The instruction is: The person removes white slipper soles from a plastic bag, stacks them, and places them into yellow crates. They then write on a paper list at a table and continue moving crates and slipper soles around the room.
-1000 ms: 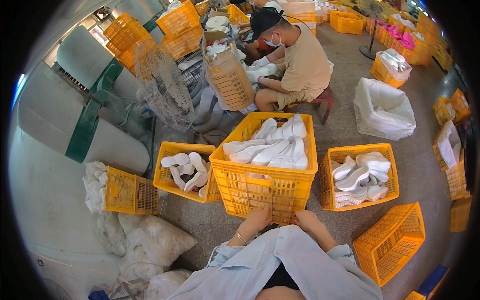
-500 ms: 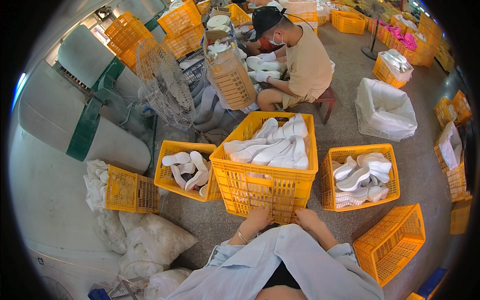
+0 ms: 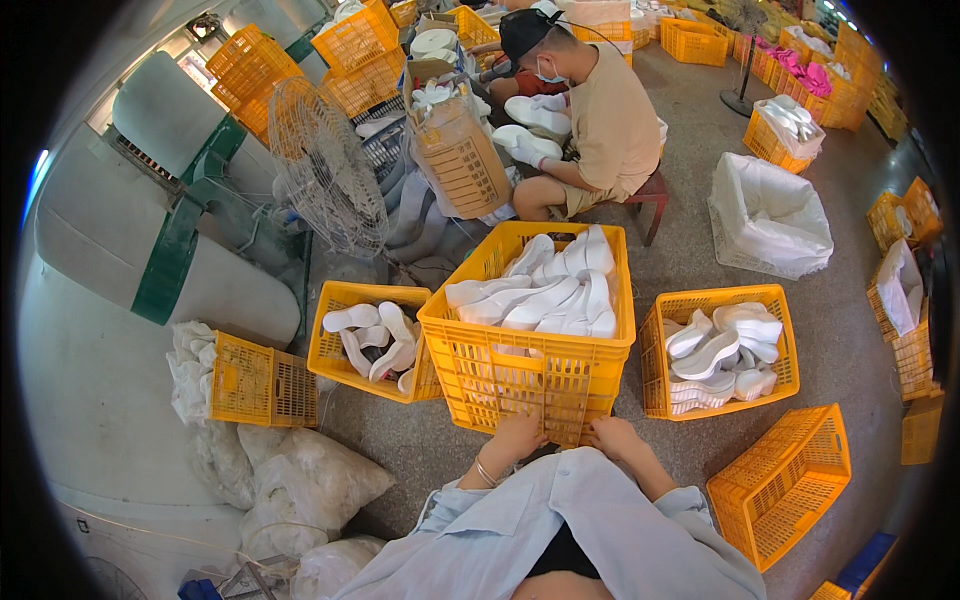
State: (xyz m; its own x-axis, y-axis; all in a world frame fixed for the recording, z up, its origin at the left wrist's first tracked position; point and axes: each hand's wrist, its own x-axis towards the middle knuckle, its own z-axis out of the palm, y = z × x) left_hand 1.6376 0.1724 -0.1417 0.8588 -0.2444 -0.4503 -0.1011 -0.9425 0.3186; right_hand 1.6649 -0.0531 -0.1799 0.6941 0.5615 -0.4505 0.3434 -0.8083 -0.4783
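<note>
In front of me stands a tall yellow plastic crate (image 3: 470,365) heaped with white shoe soles (image 3: 545,300). My left hand (image 3: 517,436) is closed on the lower part of the crate's near side, its fingers curled in at the lattice. Opposite it, my right hand (image 3: 615,438) grips the same side a little to the right. A darker, brownish lattice panel (image 3: 566,395) shows between my hands. Both sets of fingertips are partly hidden by the crate wall.
Smaller yellow crates of white soles flank it, one left (image 3: 330,340) and one right (image 3: 790,370). A tipped yellow crate (image 3: 785,490) lies lower right. Ahead, a seated person (image 3: 610,120) handles white soles beside a cardboard box (image 3: 460,150) and a fan (image 3: 325,165). Plastic sacks (image 3: 310,485) lie left.
My hands keep their grip on the crate, which has not moved. The seated person's hands and the white soles in them have shifted slightly.
</note>
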